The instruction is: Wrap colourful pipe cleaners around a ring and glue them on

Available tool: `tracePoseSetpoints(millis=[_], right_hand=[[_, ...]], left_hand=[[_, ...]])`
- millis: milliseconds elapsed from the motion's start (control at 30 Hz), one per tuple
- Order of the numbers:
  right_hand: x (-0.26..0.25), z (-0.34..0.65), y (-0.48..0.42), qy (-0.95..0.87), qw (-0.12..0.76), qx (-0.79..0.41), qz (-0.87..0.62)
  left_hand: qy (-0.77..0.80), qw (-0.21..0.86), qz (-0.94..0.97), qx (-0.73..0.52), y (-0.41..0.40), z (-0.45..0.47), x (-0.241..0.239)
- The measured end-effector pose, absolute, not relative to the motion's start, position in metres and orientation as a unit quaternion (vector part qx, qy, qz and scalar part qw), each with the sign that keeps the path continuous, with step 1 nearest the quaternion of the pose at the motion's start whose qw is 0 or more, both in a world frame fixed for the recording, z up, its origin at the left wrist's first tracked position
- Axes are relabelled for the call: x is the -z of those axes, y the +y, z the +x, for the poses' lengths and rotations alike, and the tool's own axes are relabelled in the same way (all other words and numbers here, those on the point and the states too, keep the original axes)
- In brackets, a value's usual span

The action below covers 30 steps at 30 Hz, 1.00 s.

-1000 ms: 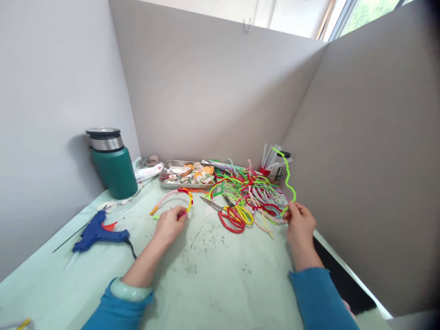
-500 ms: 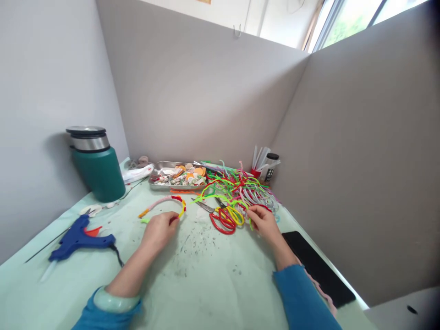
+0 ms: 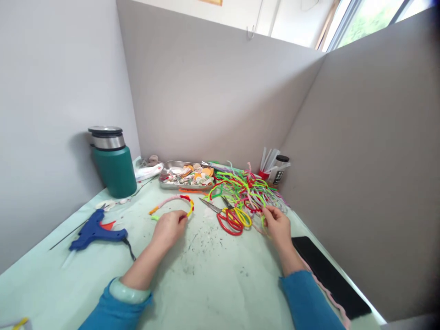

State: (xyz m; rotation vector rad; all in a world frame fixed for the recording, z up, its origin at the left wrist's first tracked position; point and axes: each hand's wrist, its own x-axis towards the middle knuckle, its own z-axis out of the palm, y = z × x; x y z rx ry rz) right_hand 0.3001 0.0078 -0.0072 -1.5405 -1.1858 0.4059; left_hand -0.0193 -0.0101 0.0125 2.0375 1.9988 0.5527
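My left hand (image 3: 170, 230) pinches the right end of a curved headband (image 3: 171, 199) covered in fuzzy pink, orange, red, yellow and green pieces. Its far arc lies over the table, and my fingers hide part of the near end. My right hand (image 3: 277, 226) is closed at the front edge of a tangled pile of pipe cleaners (image 3: 245, 183), gripping a bright green pipe cleaner (image 3: 264, 221). Between the hands are scissors with red handles (image 3: 231, 223) and scissors with yellow handles (image 3: 244, 217), their blades pointing away to the left.
A metal tray (image 3: 187, 187) of small cut pieces stands at the back. On the left are a green bottle (image 3: 115, 172) and a blue glue gun (image 3: 98, 233). A black flat object (image 3: 330, 275) lies at right; clear sticks (image 3: 270, 160) and a jar (image 3: 281, 168) stand behind.
The camera view has turned slightly left. My right hand has pulled at the pile, and the green pipe cleaner now arches up from it. My left hand keeps its hold on the headband.
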Motion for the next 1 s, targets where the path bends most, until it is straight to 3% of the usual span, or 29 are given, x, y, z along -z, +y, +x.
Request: tracePoseSetpoints(millis=[133, 200, 300, 433, 767, 1000], right_hand=[[-0.011, 0.290, 0.002, -0.544, 0.479, 0.103, -0.681], [-0.022, 0.268, 0.004, -0.636, 0.427, 0.106, -0.634], [-0.031, 0.226, 0.018, -0.774, 0.256, 0.075, -0.575], [-0.026, 0.181, 0.051, -0.811, 0.085, 0.109, -0.569], [-0.021, 0.178, 0.078, -0.819, 0.068, 0.131, -0.554], [-0.014, 0.211, 0.050, -0.816, 0.167, 0.142, -0.535]], left_hand=[[0.680, 0.110, 0.702, -0.182, -0.010, -0.019, -0.012], [0.677, 0.102, 0.707, -0.177, -0.010, -0.020, -0.011], [0.674, 0.095, 0.713, -0.171, -0.010, -0.020, -0.010], [0.670, 0.093, 0.717, -0.167, -0.011, -0.021, -0.011], [0.674, 0.093, 0.712, -0.174, -0.012, -0.020, -0.013], [0.671, 0.086, 0.717, -0.170, -0.013, -0.019, -0.014]])
